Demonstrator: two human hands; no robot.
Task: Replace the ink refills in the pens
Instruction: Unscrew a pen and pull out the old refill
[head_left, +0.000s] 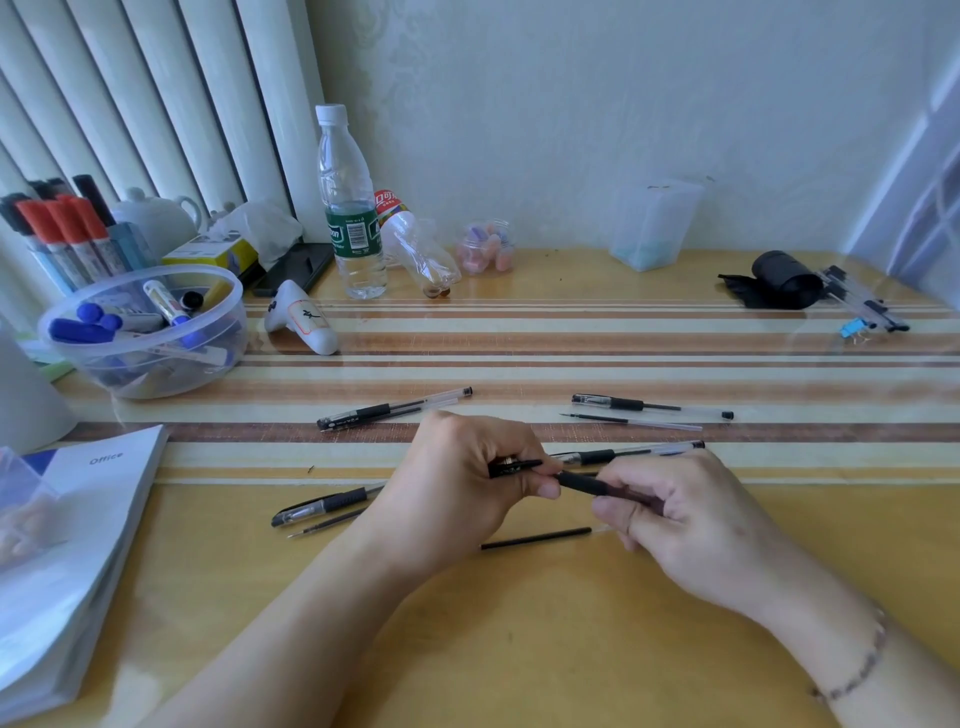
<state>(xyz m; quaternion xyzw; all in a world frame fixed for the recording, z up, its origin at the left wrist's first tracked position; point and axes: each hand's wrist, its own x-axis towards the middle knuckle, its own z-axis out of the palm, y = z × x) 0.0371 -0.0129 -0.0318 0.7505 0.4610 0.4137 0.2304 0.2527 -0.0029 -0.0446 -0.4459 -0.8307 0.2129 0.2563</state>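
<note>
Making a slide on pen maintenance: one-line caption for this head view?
Left hand and right hand hold a black pen above a loose refill, with other pens on the desk.

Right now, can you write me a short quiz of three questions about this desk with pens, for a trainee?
1. True or false: both hands hold the same pen.
2. Which lies nearest the person? A) a loose refill B) the water bottle C) the marker bowl
3. Fill in: the book lies on the person's ____ side.

Key: 1 true, the left hand and right hand each grip one end. 2 A. 3 left.
</note>
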